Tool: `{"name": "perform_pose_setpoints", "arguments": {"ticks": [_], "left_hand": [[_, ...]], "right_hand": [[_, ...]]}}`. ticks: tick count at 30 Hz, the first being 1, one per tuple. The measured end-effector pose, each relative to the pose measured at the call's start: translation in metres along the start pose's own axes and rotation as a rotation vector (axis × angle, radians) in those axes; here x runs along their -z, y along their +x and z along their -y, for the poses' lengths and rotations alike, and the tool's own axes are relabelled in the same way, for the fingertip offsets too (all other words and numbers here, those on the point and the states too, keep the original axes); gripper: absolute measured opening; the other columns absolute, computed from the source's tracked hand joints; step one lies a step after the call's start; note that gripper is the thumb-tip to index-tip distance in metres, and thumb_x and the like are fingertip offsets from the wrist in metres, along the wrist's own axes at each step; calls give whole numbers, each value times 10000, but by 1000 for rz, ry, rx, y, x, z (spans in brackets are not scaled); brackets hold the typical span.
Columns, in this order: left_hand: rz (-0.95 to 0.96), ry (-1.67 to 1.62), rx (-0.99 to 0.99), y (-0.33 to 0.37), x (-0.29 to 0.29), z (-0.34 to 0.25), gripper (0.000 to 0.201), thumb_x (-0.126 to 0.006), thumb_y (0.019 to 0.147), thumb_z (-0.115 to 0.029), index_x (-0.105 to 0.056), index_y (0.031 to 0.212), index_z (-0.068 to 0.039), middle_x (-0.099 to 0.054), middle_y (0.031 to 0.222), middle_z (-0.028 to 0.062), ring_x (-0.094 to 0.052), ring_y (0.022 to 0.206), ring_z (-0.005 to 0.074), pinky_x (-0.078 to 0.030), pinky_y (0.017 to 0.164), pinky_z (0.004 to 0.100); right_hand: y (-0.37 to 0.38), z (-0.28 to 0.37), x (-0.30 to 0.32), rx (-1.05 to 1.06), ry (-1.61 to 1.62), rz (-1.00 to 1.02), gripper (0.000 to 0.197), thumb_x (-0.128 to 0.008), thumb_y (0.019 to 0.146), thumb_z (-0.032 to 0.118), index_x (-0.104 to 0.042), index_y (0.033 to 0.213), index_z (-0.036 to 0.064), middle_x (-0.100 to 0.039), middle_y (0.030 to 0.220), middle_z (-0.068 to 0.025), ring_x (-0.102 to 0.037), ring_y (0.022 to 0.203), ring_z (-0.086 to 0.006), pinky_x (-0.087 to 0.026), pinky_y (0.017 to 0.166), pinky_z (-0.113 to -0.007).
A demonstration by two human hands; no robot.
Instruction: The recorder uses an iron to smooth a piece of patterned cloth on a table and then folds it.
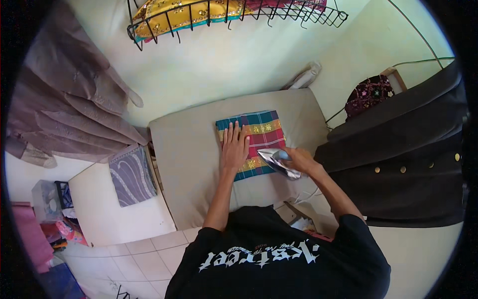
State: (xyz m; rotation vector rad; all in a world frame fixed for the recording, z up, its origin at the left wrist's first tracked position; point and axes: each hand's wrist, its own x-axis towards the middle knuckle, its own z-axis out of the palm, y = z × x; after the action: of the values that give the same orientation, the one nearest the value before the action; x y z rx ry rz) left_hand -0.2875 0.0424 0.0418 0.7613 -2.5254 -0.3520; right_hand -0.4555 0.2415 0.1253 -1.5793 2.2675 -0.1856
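A folded checked cloth (pixel 261 135) in teal, red and yellow lies on the beige padded ironing surface (pixel 186 164). My left hand (pixel 235 148) rests flat on its left part, fingers stretched toward the far edge. At the cloth's right side, my right hand (pixel 300 161) is wrapped round the handle of an iron (pixel 280 167) with a silver soleplate and a light blue part. The iron is tilted, its tip pointing left over the cloth and its rear beyond the cloth's near right edge. A pale cord runs from behind it.
A folded grey patterned cloth (pixel 132 177) lies on a white tabletop (pixel 132 224) at left. Mauve garments (pixel 69 94) hang far left; a dark buttoned garment (pixel 398 149) hangs close on the right. Above the wall's middle is a black wire rack (pixel 199 17) holding yellow fabric.
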Motion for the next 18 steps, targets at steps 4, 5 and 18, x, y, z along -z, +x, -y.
{"name": "perform_pose_setpoints", "arguments": {"ticks": [4,5,18], "left_hand": [[12,-574,59,-17,14,24,418,-394,1036,-286,-565,1319,-30,-521,1396,180,-351,1408,320,-201,1183,478],[40,-530,34,-26,20,29,429,-388,1038,-296,-553,1334,-33,-507,1414,169,-338,1416,317,-193,1183,481],[171,-397,148,-50,27,41,538,-144,1061,-410,-468,1456,-240,-150,1628,60,-199,1475,313,-103,1203,464]], "right_hand": [[10,17,13,-14,-101,-23,448,-713,799,490,-661,1081,145,-697,794,-163,-670,747,-405,-534,698,-486],[10,19,16,16,-81,4,498,-697,775,575,-697,1022,142,-694,783,-163,-669,725,-400,-534,692,-486],[50,56,6,528,-357,152,558,-628,782,662,-740,940,139,-675,695,-160,-669,663,-353,-531,634,-437]]}}
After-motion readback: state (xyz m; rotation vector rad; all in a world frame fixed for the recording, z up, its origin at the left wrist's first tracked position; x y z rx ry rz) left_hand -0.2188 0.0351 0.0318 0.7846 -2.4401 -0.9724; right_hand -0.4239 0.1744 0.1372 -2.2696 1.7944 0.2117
